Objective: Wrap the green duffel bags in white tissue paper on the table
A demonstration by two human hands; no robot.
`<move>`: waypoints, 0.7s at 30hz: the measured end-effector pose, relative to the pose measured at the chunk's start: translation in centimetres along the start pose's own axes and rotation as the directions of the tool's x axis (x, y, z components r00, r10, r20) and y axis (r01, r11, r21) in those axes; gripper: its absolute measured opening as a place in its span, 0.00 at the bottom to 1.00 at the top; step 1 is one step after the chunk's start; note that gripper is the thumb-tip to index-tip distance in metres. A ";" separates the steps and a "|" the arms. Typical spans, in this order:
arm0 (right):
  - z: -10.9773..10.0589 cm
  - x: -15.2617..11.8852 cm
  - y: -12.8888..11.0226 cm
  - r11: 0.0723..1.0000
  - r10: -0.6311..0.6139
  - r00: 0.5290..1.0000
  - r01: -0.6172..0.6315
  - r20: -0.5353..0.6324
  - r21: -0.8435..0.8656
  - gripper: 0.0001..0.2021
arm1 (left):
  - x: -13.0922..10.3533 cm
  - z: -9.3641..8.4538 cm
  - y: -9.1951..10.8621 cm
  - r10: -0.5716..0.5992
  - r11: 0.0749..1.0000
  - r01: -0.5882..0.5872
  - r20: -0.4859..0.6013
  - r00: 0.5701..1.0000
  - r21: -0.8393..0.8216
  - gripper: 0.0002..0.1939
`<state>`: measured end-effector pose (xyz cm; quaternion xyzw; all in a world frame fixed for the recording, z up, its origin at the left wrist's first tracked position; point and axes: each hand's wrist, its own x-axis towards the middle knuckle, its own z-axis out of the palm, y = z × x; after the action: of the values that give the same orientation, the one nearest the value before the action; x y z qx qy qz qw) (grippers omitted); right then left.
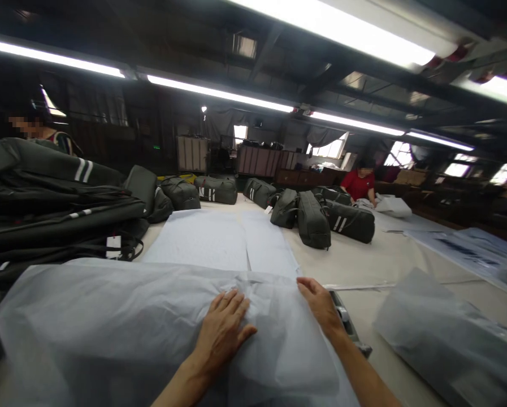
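Observation:
A large translucent white plastic bag [121,311] spreads over the near part of the table, with something dark showing faintly through its lower part. My left hand [224,330] lies on the bag with its fingers spread. At the bag's right edge, my right hand [319,302] has its thumb and fingers pressed together on the far corner of the plastic. Beyond the bag lie flat pale sheets [202,237]. A black edge of some object with a grey fitting [343,314] sticks out beside my right wrist.
Dark bags with white stripes [58,181] are piled at the left. Several similar bags [315,220] stand farther back on the table [393,254]. A plastic-wrapped bundle [452,339] lies at the right. A person in red [358,183] works at the back right; another person [45,133] is at the left.

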<state>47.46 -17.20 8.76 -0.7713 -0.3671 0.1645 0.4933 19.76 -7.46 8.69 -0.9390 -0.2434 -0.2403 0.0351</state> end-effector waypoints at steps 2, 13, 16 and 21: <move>-6.0 -0.1 4.9 0.991 0.117 0.992 -0.120 -0.056 -0.053 0.21 | -0.2 0.1 -0.3 0.048 0.998 -0.047 -0.022 0.999 0.051 0.24; -16.0 -0.8 20.6 0.862 0.499 0.857 -0.506 0.132 0.027 0.27 | -0.3 -0.1 -1.6 0.066 0.994 -0.065 -0.011 0.998 0.084 0.24; -15.3 -0.3 20.5 0.855 0.505 0.845 -0.518 0.174 0.036 0.26 | -0.4 -0.3 -1.6 -0.033 0.998 0.033 -0.001 0.999 0.056 0.29; -14.3 0.3 20.1 0.878 0.451 0.883 -0.465 0.133 0.108 0.24 | -0.2 -0.6 -1.4 -0.037 0.998 0.035 0.043 0.998 0.052 0.29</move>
<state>64.60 -31.07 -2.40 -0.7909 -0.1869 0.3411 0.4724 18.70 -6.44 9.08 -0.9383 -0.2671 -0.2140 0.0493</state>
